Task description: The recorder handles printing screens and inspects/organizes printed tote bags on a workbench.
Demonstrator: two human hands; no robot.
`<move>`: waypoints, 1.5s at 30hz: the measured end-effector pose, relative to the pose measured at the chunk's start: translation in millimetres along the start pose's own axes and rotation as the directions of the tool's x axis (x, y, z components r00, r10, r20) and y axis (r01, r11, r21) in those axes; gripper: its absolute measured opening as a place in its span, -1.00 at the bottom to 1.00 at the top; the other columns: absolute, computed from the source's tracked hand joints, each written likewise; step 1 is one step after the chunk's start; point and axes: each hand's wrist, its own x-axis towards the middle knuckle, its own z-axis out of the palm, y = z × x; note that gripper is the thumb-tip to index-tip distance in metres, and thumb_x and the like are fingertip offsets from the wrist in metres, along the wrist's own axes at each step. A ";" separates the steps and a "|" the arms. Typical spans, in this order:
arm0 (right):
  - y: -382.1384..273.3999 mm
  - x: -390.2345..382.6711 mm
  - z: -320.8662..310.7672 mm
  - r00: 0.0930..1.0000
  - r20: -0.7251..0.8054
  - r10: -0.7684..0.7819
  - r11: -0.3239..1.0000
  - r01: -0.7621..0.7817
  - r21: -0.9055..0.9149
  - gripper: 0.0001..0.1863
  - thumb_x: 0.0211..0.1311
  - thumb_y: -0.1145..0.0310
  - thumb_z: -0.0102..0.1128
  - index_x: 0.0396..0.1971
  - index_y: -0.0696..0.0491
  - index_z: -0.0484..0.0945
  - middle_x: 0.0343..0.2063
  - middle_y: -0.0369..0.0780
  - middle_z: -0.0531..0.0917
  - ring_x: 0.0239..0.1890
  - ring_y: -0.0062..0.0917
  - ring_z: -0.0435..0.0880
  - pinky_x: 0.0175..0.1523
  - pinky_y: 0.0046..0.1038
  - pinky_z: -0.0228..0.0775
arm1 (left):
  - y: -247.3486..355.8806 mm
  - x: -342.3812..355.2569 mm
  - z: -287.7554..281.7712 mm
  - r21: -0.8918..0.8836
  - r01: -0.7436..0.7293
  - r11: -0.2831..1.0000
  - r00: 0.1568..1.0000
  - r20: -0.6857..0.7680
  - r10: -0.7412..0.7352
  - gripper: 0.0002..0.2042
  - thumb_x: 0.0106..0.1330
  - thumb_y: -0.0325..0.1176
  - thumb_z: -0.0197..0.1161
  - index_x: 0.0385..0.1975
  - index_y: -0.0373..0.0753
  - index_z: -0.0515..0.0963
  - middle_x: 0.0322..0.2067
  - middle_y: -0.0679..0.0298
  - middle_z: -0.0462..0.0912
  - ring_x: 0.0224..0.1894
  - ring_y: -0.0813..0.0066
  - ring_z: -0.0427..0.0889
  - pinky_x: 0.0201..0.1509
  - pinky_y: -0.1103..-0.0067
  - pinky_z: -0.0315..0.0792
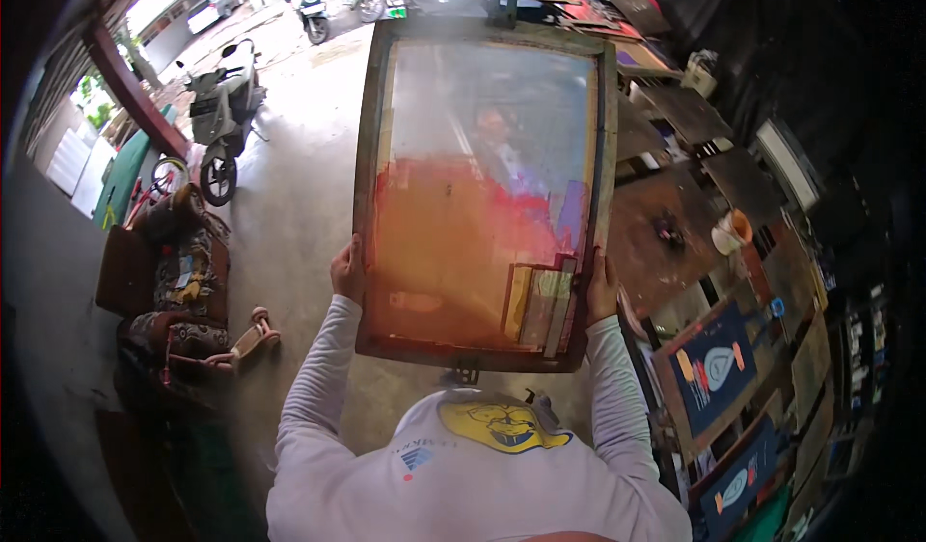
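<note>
A large screen-printing frame (434,243) is held up before my chest, upright in the picture. Its mesh is stained orange and red over the lower part and is pale and see-through above, with a faint reflection. In the lower right corner a patterned block (540,303) of yellow and greenish strips shows on the mesh. My left hand (348,272) grips the frame's left side near the bottom. At about the same height, my right hand (603,289) is closed round the right side. The fingers behind the frame are hidden.
On the right runs a row of printing boards, with dark blue printed pieces (714,368) and a small pot (732,232) on a brown board (666,243). Left stand a worn armchair (159,272), a toy scooter (253,339) and a parked motor scooter (220,118). More motorbikes stand farther out.
</note>
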 end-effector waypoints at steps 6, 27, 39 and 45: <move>32.0 39.3 86.9 0.971 0.237 -0.023 0.994 -0.003 0.109 -0.57 0.50 0.07 -0.04 0.04 0.11 0.55 -0.16 -0.35 0.63 -0.16 -0.73 0.55 -0.07 -0.65 0.38 | -3.0 21.0 -56.6 -0.045 -0.018 0.999 0.993 -0.115 0.013 -0.49 0.44 0.14 0.05 -0.57 -0.18 0.49 -0.60 0.54 0.35 -0.51 0.74 0.22 -0.45 0.66 0.18; 48.5 283.8 290.4 0.910 0.414 0.013 0.944 -0.147 0.294 -0.62 0.42 -0.04 0.04 -0.13 0.01 0.49 -0.47 -0.39 0.49 -0.54 -0.70 0.51 -0.50 -0.62 0.39 | 21.5 241.0 -6.1 0.041 -0.190 0.981 0.935 -0.297 0.193 -0.52 0.49 -0.01 0.04 -0.37 -0.38 0.62 -0.52 0.49 0.54 -0.45 0.72 0.39 -0.38 0.65 0.35; 80.4 367.2 266.0 0.978 0.180 0.103 0.925 -0.161 0.345 -0.68 0.46 0.03 0.03 -0.08 -0.03 0.52 -0.39 -0.42 0.54 -0.38 -0.73 0.52 -0.26 -0.61 0.40 | 62.8 401.0 128.9 0.031 -0.226 0.974 0.974 0.009 0.226 -0.53 0.50 -0.01 0.03 -0.45 -0.33 0.58 -0.56 0.50 0.48 -0.49 0.74 0.33 -0.43 0.66 0.28; 88.8 404.7 246.0 0.977 -0.127 0.169 0.918 -0.109 0.381 -0.46 0.42 -0.02 0.08 0.16 0.10 0.45 -0.03 -0.31 0.59 -0.03 -0.62 0.54 0.07 -0.57 0.36 | 56.5 520.1 234.8 0.006 -0.269 0.963 0.924 0.284 0.256 -0.55 0.49 -0.01 0.06 -0.53 -0.27 0.51 -0.59 0.51 0.41 -0.53 0.72 0.30 -0.46 0.66 0.28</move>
